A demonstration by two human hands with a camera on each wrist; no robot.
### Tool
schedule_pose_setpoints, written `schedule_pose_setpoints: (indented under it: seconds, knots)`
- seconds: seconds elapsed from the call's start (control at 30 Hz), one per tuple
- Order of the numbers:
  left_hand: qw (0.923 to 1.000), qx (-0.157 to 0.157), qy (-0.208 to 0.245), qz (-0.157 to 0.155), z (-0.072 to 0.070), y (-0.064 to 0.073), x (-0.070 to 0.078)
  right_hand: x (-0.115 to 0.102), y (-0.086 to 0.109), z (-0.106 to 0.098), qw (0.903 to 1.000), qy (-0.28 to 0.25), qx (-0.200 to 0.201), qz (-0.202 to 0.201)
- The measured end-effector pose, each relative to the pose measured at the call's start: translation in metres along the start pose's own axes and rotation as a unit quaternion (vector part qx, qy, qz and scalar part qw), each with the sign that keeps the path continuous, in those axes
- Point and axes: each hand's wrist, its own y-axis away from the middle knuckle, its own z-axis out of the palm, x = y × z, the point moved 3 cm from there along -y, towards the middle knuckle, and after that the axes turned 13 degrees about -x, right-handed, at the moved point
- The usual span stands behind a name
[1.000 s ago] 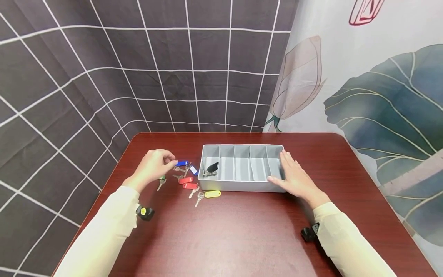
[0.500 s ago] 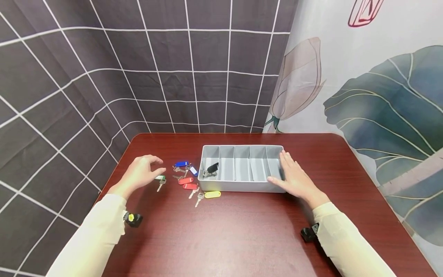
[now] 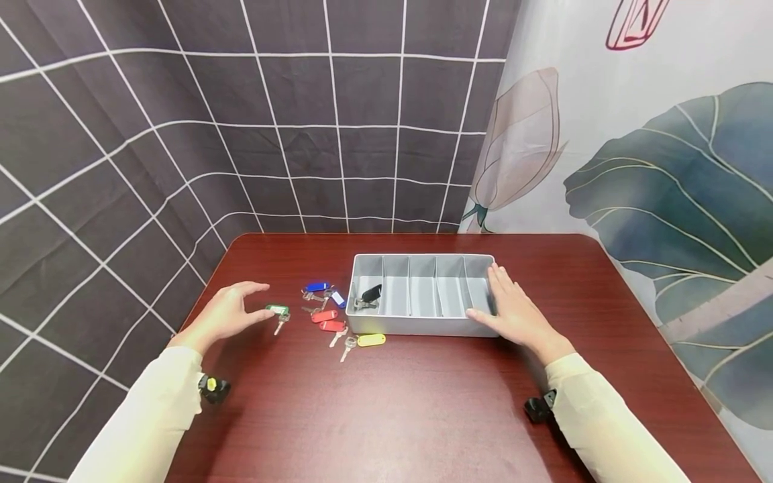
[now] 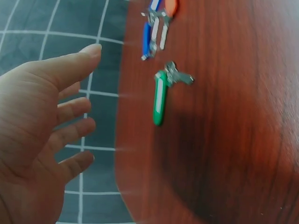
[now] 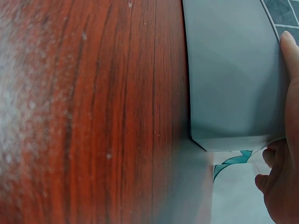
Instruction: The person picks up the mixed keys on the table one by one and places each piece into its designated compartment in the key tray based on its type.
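My left hand [image 3: 226, 312] hovers over the table's left side, thumb and fingers spread apart with nothing between them. Just right of its thumb lies a key with a green tag [image 3: 278, 310], which the left wrist view shows below the hand as a green tag [image 4: 160, 98] with a metal key [image 4: 180, 77]. My right hand [image 3: 513, 305] rests on the right end of a grey five-slot tray [image 3: 423, 326], thumb at the front rim and fingers along the end wall. In the right wrist view the tray's side wall [image 5: 233, 70] fills the upper right. A key with a black head [image 3: 371, 293] lies in the leftmost compartment.
Left of the tray lie keys with a blue tag [image 3: 317, 286], another blue tag [image 3: 338, 298], a red tag [image 3: 324, 315], a second red tag [image 3: 332, 326] and a yellow tag [image 3: 371, 340]. Curtains [image 3: 362, 134] hang behind the brown table [image 3: 386, 402].
My left hand has moved left and back from beside the blue tags, its fingers opening, to beside the green-tagged key. The right hand and the tray have stayed in place.
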Motion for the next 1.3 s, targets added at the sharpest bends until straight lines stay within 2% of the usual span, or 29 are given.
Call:
schedule_pose_setpoints:
  seconds: [0.2,0.47,0.8,1.13,1.3]
  knots:
    - [0.9996,0.007,0.02,0.02,0.011,0.001,-0.016,0.001,-0.001,0.001,1.0,0.002,-0.003,0.002]
    - [0.999,-0.004,0.04,0.018,0.028,-0.005,-0.032,0.001,0.0,0.001,0.9999,-0.007,-0.01,0.007]
    - [0.9987,-0.009,0.04,0.029,0.041,-0.014,-0.037,0.001,0.0,0.001,1.0,-0.002,-0.003,0.005]
    - [0.9994,-0.011,0.024,0.024,0.052,-0.014,-0.046,0.002,0.0,0.002,1.0,0.001,-0.003,0.005]
    - [0.9994,-0.017,0.018,0.025,0.053,-0.016,-0.044,0.002,-0.001,0.003,1.0,0.001,-0.001,0.004]
